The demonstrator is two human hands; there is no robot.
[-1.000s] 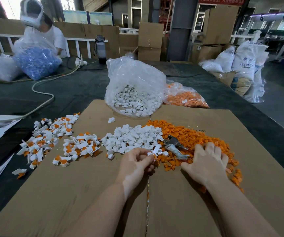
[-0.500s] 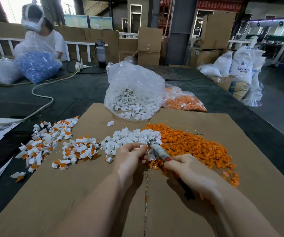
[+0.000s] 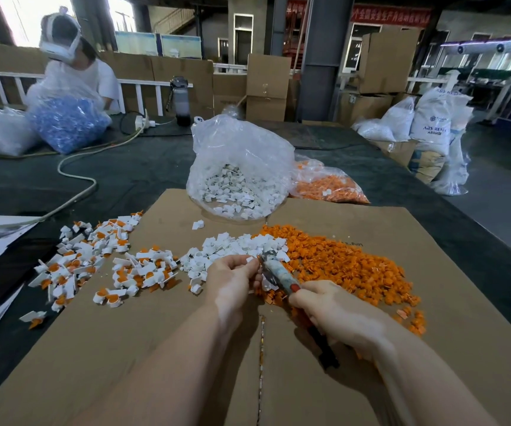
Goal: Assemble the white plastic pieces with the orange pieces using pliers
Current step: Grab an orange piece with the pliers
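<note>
right hand [image 3: 337, 315] gripping pliers [image 3: 279, 273], nose aimed at part for pressing | left hand [image 3: 232, 278] fingers pinching white piece [image 3: 251, 259] at the jaws | behind: loose white pieces [image 3: 235, 245], orange pieces [image 3: 340, 262] within reach | far left: assembled pile [image 3: 88, 250]

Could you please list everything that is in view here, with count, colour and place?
cardboard sheet: one, brown, under the work.
loose white pieces: a pile, mid sheet.
loose orange pieces: a pile, right of the white ones.
assembled pieces: many, white and orange, left edge of the sheet.
bag of white pieces: one, clear, far edge of the sheet.
bag of orange pieces: one, clear, right of that bag.
bag of blue pieces: one, far left, by another person.
water bottle: one, dark, far table.
pliers: one, held over the piles.
left hand: pinches a white piece at the plier tips.
right hand: grips the plier handles.
</note>
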